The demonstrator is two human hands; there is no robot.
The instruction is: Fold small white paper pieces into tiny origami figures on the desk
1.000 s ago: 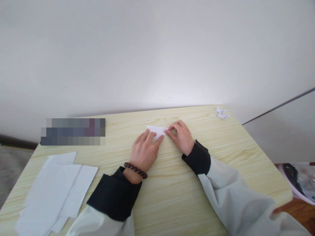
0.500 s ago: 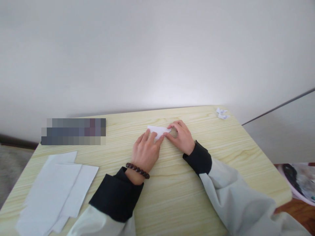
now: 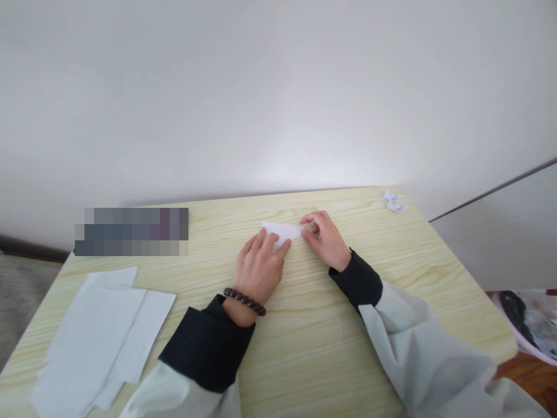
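A small folded piece of white paper (image 3: 288,231) lies on the wooden-topped table, its narrow end pointing right. With fingers spread, my left hand (image 3: 260,261) rests on the paper's left part and near edge, fingertips pressing it to the tabletop. My right hand (image 3: 327,240) is closed at the narrow end, thumb and index finger meeting around the tip. A dark bead bracelet (image 3: 244,299) circles my left wrist.
Several loose white sheets (image 3: 98,337) overlap at the table's (image 3: 348,354) left front. A blurred-out dark object (image 3: 133,232) sits at the back left. Two small folded paper pieces (image 3: 395,201) stand in the far right corner. A white wall (image 3: 270,98) rises behind.
My right hand has slid slightly right, from the paper's right part out to its tip, uncovering more of the narrow end. My left hand stays in place on the paper.
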